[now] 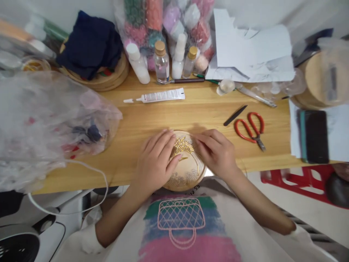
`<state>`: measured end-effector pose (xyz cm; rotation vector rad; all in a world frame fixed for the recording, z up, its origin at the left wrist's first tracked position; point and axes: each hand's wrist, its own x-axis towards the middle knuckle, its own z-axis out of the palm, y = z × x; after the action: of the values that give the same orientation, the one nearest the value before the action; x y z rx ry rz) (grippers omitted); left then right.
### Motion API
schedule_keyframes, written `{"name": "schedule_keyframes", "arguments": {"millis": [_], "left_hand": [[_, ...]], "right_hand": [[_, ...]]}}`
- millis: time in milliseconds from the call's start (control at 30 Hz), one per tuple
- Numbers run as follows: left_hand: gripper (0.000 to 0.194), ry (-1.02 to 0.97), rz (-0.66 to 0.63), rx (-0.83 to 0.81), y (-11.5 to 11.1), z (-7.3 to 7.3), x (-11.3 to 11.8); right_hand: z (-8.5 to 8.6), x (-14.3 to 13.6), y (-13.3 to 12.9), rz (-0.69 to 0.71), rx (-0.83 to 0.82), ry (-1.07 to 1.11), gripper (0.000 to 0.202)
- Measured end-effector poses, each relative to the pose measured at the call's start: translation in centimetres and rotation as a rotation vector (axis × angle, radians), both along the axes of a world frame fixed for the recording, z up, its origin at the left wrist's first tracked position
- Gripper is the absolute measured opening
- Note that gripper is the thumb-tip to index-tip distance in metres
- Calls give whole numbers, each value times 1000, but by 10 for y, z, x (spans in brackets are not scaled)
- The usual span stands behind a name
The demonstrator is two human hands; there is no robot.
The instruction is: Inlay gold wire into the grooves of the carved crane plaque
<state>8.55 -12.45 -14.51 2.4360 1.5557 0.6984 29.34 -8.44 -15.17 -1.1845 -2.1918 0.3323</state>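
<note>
A round pale wooden disc [188,169] lies at the table's front edge, overhanging toward my lap. Grey line drawing covers parts of its face. Gold leaf-like strips [184,145] form a cluster on the upper part, and a thin gold strand [198,165] curves down the right side. My left hand [156,158] lies over the disc's left side, fingers stretched out flat and thumb apart on the face. At the upper right rim, my right hand [215,151] has thumb and fingers pinched together. Whatever is between its fingertips is too small to make out.
Red-handled cutting pliers [252,133] and black tweezers [235,115] lie to the right, a phone [315,136] farther right. A white glue tube [163,95] lies behind the disc. Bottles [161,67] stand at the back; a plastic bag [54,120] fills the left.
</note>
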Motion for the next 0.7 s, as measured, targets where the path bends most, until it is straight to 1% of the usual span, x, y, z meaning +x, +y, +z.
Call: {"name": "schedule_keyframes", "arguments": {"millis": [133, 267, 400, 500, 567, 600, 633, 667, 700], "left_hand": [[44, 30, -29, -17, 1, -3, 4], [44, 32, -33, -11, 1, -8, 3], [43, 18, -46, -4, 1, -10, 1], [44, 5, -83, -26, 2, -9, -1], [45, -6, -101, -39, 2, -10, -2], [45, -15, -106, -43, 2, -10, -2], [46, -27, -110, -45, 2, -11, -2], [46, -42, -112, -45, 3, -12, -3], [46, -56, -114, -43, 3, -13, -3]], "right_hand": [[-1, -2, 2, 15, 3, -26, 16], [5, 4, 2, 4, -39, 17, 17], [13, 21, -7, -76, -128, 54, 14], [20, 45, -15, -135, -154, -58, 13], [27, 66, -17, -153, -76, -190, 13], [31, 77, -17, -173, 12, -272, 13], [35, 88, -15, -217, 125, -367, 12], [39, 97, -13, -232, 254, -439, 11], [42, 105, -11, -240, 364, -466, 11]]}}
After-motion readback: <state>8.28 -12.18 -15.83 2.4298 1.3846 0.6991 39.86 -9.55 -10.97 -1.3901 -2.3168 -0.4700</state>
